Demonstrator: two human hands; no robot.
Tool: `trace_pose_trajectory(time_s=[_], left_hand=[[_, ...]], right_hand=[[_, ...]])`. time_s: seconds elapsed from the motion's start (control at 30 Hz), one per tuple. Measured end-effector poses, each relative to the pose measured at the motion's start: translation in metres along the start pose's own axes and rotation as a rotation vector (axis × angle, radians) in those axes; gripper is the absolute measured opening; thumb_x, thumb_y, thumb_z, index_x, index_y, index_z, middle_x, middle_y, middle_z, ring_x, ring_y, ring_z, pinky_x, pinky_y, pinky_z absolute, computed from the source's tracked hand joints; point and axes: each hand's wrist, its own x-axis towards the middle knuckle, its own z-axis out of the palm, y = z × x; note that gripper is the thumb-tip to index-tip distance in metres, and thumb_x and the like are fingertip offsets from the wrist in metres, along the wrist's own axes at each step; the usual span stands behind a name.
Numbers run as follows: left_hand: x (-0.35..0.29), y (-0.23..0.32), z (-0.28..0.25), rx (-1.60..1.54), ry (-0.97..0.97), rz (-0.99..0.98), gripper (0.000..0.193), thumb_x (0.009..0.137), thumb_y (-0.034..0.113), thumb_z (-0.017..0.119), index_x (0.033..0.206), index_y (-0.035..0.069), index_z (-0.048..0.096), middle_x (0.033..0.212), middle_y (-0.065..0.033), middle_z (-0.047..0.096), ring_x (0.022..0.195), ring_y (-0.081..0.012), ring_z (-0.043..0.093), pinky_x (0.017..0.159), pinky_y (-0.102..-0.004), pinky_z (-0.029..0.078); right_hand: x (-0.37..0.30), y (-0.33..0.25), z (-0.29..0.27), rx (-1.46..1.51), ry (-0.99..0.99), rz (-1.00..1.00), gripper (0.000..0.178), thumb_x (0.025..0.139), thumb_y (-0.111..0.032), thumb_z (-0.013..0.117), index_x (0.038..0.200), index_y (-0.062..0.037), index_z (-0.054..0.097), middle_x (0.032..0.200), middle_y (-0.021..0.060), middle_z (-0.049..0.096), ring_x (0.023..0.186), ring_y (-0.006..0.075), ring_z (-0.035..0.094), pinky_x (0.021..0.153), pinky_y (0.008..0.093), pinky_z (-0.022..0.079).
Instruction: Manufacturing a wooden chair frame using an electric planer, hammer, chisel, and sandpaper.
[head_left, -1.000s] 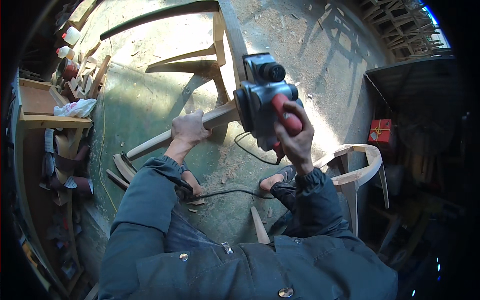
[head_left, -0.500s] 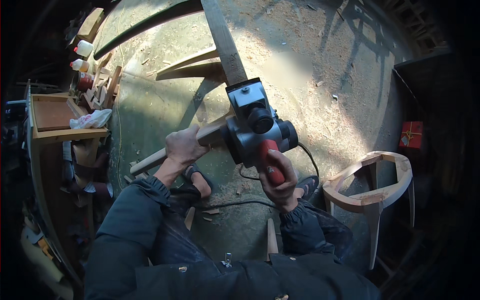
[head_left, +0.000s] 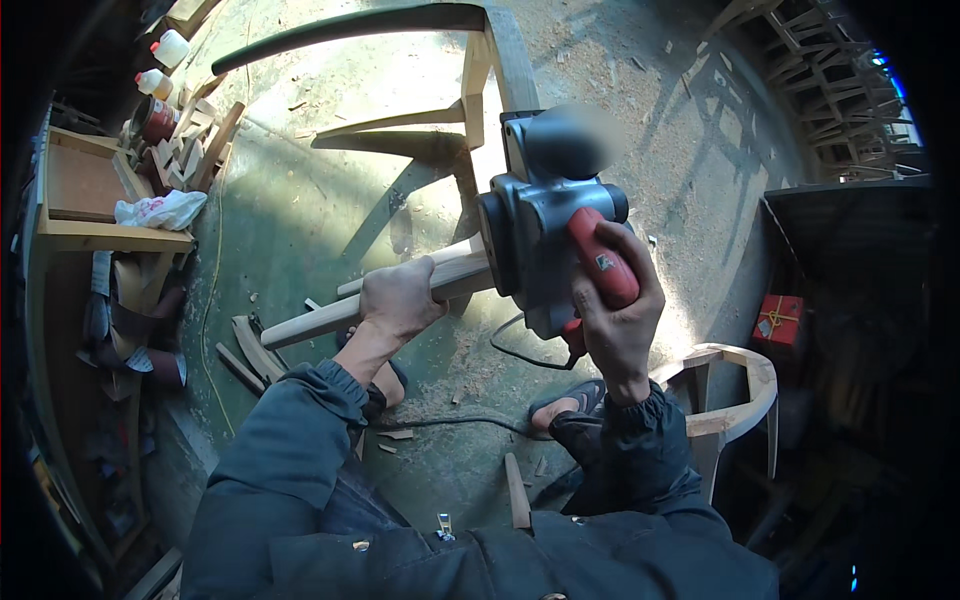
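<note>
My left hand [head_left: 398, 297] is closed around a pale wooden leg of a chair frame [head_left: 318, 320]. The frame reaches away from me, with a long dark curved piece [head_left: 350, 34] at its far end. In my right hand [head_left: 622, 310] is the red handle of a grey power tool, a belt sander [head_left: 545, 230] by its look, with black round parts. It lies over the frame's wood, right of my left hand; its contact surface is hidden. A black cord [head_left: 520, 352] hangs from it.
A stool-like wooden frame [head_left: 740, 415] stands at right, near a red box [head_left: 780, 318]. At left, a wooden stand [head_left: 110, 240] holds a white plastic bag [head_left: 162, 211]; bottles, a tin and wood scraps lie beyond. Offcuts [head_left: 258, 348] and shavings litter the floor. Stacked frames [head_left: 840, 90] stand far right.
The sander and my right hand have moved right and slightly nearer the frame's near side. The chair frame has shifted and turned a little; my left hand still holds its leg. The view has shifted too.
</note>
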Motion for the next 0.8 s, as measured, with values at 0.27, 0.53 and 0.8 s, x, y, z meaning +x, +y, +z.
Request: trace_pose_trajectory(time_s=[0.27,0.53,0.8], left_hand=[[0.001,-0.005,0.000,-0.027,0.009,-0.015,0.037,0.074,0.040,0.078,0.098,0.014,0.069,0.080,-0.0135,0.074,0.076,-0.0345,0.074,0.069,-0.0459,0.060],[0.000,0.001,-0.006,0.050,-0.080,-0.008,0.041,0.075,0.041,0.078,0.105,0.015,0.071,0.092,-0.0132,0.076,0.087,-0.0330,0.076,0.078,-0.0454,0.060],[-0.006,0.009,-0.009,0.202,-0.109,-0.049,0.049,0.077,0.050,0.075,0.110,0.014,0.068,0.096,-0.0157,0.076,0.093,-0.0364,0.075,0.083,-0.0462,0.059]], right_hand=[[0.109,-0.051,0.012,0.000,-0.140,0.124,0.045,0.082,0.000,0.067,0.127,-0.0035,0.066,0.091,0.0076,0.068,0.062,0.0111,0.063,0.054,0.0258,0.052],[0.165,-0.064,0.021,0.191,-0.074,0.021,0.051,0.080,0.000,0.071,0.130,-0.0023,0.063,0.097,0.0067,0.068,0.072,0.0141,0.065,0.063,0.0298,0.055],[-0.080,-0.003,-0.081,0.166,0.156,0.218,0.049,0.080,0.003,0.068,0.128,-0.0047,0.065,0.110,0.0041,0.064,0.091,0.0110,0.062,0.080,0.0262,0.052]])
